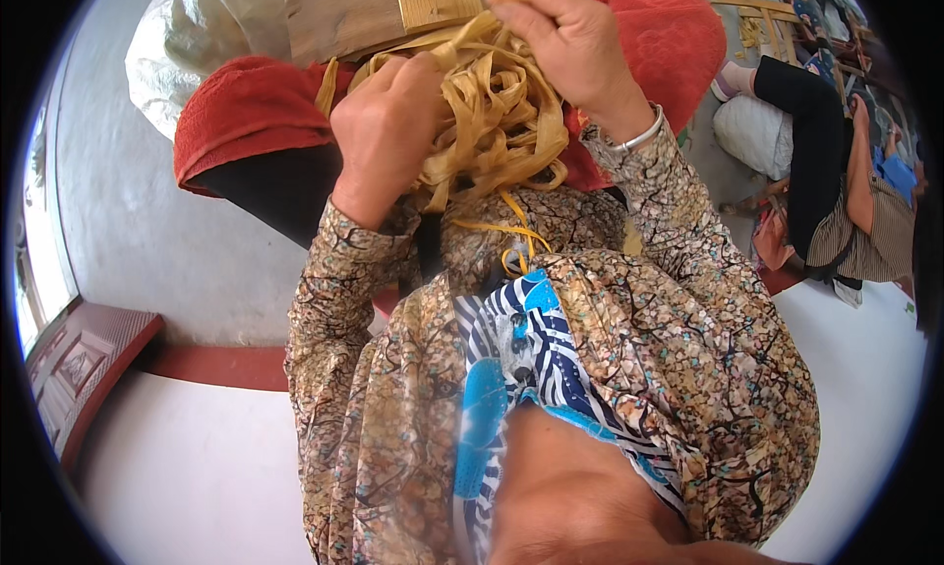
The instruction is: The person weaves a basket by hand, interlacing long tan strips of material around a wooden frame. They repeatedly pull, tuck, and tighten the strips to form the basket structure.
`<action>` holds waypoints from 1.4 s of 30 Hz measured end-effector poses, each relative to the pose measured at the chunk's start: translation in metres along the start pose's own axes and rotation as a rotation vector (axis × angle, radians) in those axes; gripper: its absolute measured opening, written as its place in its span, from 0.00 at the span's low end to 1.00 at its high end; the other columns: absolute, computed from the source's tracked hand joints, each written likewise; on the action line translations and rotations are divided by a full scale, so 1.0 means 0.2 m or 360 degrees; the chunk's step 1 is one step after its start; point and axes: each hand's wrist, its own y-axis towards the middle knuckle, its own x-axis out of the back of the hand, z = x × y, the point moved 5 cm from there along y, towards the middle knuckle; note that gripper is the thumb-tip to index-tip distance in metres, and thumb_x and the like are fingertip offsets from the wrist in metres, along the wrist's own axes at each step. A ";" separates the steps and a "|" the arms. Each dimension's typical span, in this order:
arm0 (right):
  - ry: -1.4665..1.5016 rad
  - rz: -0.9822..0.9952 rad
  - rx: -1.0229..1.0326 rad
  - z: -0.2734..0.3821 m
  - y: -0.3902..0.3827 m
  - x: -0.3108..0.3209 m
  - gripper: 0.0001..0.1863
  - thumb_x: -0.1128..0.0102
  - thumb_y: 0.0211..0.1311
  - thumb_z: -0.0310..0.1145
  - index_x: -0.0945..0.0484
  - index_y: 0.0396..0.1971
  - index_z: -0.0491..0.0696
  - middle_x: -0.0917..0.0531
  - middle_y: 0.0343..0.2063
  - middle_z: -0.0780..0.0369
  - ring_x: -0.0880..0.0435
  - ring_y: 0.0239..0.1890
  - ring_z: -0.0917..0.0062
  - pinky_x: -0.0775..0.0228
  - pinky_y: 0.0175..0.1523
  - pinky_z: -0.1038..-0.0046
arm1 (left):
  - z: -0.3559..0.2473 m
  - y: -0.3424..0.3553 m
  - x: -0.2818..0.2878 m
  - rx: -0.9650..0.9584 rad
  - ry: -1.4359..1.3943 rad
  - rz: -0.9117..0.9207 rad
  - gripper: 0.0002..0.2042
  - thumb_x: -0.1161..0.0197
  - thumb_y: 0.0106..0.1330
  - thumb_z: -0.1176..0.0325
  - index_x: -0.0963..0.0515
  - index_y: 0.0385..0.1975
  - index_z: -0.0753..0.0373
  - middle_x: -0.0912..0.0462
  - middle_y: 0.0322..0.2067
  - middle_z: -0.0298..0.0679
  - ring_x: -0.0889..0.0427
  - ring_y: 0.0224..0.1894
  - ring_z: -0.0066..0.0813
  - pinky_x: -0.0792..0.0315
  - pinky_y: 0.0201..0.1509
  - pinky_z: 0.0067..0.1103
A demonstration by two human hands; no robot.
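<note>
A loose heap of flat tan plant-fibre strips lies in my lap, looped and tangled. My left hand is closed at the heap's left side, with strips running out from under its fingers; what sits inside the fist is mostly hidden. Raised above the far right side of the heap, my right hand has its fingers curled in a pinch at the upper end of a strip. Just beyond both hands stands a brown wooden board with a paler slatted piece on it.
Red cloths cover my knees. A white plastic sack stands far left. Another person sits at the right, beside a pale bundle. A carved wooden door panel is at the left edge.
</note>
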 end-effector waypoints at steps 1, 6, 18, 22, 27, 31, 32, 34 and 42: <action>-0.0033 0.0070 0.0030 0.01 -0.01 -0.01 0.08 0.40 0.63 0.28 0.20 0.39 0.41 0.17 0.36 0.65 0.20 0.38 0.85 0.29 0.44 0.84 | -0.02 0.01 -0.01 -0.0051 0.0052 0.0007 0.06 0.37 0.59 0.73 0.22 0.36 0.61 0.21 0.26 0.39 0.21 0.29 0.39 0.28 0.30 0.26; 0.0430 0.0219 -0.0155 -0.16 -0.03 -0.14 0.11 0.39 0.63 0.28 0.21 0.43 0.41 0.17 0.32 0.66 0.20 0.34 0.86 0.26 0.39 0.83 | -0.03 0.08 -0.05 -0.0289 0.0187 -0.0097 0.06 0.37 0.57 0.75 0.25 0.32 0.60 0.26 0.23 0.37 0.23 0.26 0.37 0.30 0.28 0.28; 0.1091 0.0179 -0.0221 0.00 0.06 -0.14 0.12 0.41 0.64 0.28 0.25 0.46 0.42 0.18 0.31 0.67 0.21 0.31 0.88 0.28 0.38 0.85 | -0.19 0.24 0.16 -0.0496 0.0336 -0.0092 0.05 0.41 0.53 0.72 0.28 0.29 0.58 0.28 0.24 0.34 0.24 0.26 0.32 0.30 0.25 0.26; 0.1025 0.0030 0.0336 0.33 0.22 0.04 0.09 0.42 0.65 0.27 0.23 0.43 0.41 0.18 0.31 0.64 0.21 0.32 0.87 0.26 0.37 0.85 | -0.31 0.40 0.39 -0.0649 0.0626 -0.0137 0.08 0.36 0.58 0.75 0.22 0.37 0.59 0.19 0.31 0.35 0.24 0.22 0.23 0.30 0.21 0.20; 0.0938 0.0203 0.0710 0.61 0.34 0.28 0.13 0.38 0.62 0.30 0.22 0.45 0.42 0.17 0.27 0.62 0.21 0.24 0.85 0.26 0.31 0.84 | -0.54 0.57 0.63 -0.1096 0.0396 -0.0612 0.04 0.40 0.55 0.80 0.24 0.30 0.68 0.27 0.22 0.39 0.26 0.22 0.31 0.33 0.24 0.23; 0.0671 0.0257 0.0713 0.41 0.27 0.14 0.09 0.41 0.63 0.27 0.23 0.41 0.41 0.20 0.30 0.63 0.21 0.29 0.82 0.28 0.35 0.80 | -0.41 0.41 0.48 -0.0961 0.0557 -0.0198 0.07 0.37 0.56 0.77 0.21 0.35 0.59 0.20 0.28 0.34 0.23 0.24 0.25 0.29 0.23 0.20; 0.0549 0.0231 0.0666 0.34 0.20 0.09 0.08 0.41 0.63 0.26 0.23 0.39 0.40 0.21 0.30 0.64 0.22 0.30 0.81 0.28 0.36 0.79 | -0.38 0.34 0.40 -0.0897 0.0502 -0.0186 0.07 0.38 0.53 0.74 0.25 0.31 0.58 0.25 0.26 0.33 0.24 0.24 0.25 0.30 0.23 0.21; 0.0554 0.0290 0.0089 0.15 0.03 -0.02 0.09 0.43 0.64 0.27 0.26 0.42 0.41 0.18 0.30 0.64 0.20 0.33 0.85 0.26 0.36 0.80 | -0.32 0.22 0.22 -0.0763 0.0367 -0.0110 0.06 0.40 0.50 0.72 0.29 0.27 0.57 0.29 0.23 0.32 0.24 0.26 0.27 0.31 0.24 0.23; -0.0210 0.0034 0.0229 -0.03 -0.17 -0.13 0.08 0.47 0.62 0.25 0.24 0.40 0.47 0.19 0.29 0.57 0.17 0.31 0.69 0.27 0.36 0.72 | -0.26 0.01 -0.05 -0.0058 -0.0212 0.0033 0.04 0.39 0.56 0.78 0.25 0.29 0.62 0.25 0.22 0.41 0.23 0.24 0.41 0.29 0.27 0.28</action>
